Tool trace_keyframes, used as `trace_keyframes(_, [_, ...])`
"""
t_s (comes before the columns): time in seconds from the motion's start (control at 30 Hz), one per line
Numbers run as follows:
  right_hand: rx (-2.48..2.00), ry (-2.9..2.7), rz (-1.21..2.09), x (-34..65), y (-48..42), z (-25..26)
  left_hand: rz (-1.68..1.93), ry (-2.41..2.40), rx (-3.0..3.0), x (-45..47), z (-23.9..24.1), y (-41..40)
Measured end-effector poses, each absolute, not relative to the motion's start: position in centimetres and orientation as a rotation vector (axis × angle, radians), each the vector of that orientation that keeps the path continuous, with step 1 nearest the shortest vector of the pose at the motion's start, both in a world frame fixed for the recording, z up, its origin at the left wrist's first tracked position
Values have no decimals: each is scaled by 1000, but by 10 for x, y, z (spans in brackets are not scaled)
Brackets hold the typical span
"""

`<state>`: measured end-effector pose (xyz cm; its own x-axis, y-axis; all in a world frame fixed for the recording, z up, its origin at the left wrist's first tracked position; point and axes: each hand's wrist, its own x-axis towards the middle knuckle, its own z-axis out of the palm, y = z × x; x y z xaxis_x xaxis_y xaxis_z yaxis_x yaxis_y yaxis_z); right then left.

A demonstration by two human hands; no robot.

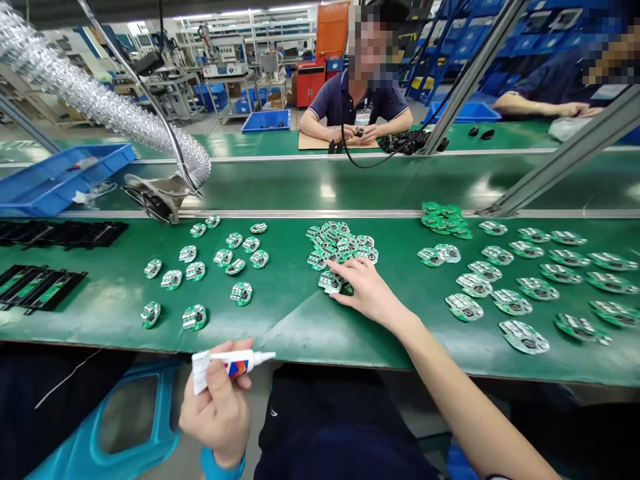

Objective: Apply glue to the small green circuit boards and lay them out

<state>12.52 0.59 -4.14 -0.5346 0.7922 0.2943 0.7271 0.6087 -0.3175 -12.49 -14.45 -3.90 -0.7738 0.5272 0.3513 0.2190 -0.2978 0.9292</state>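
Green circuit boards heaped and overlapping at 12 o'clock on the bench mat; spaced boards in loose groups at 9 and 3 o'clock. Right hand at the heap's near edge, fingers spread and open, tips resting on a board, no grip. Left hand at 6 o'clock, fingers closed around a glue tube, nozzle toward 3 o'clock. Risks: overlapping boards sliding under finger pressure, parts scraped by neighbouring boards; glue dripping onto boards or mat if the tube is squeezed or leaking.
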Motion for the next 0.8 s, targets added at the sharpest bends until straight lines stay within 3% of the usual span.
trace_keyframes(0.27, [-842,-2395,289,83,-57,-20,1986,1815,1567,-111,-38,-122])
trace_keyframes(0.8, [-759,-2399,261,66,-77,3,1938,1986,2008,-115,-39,-131])
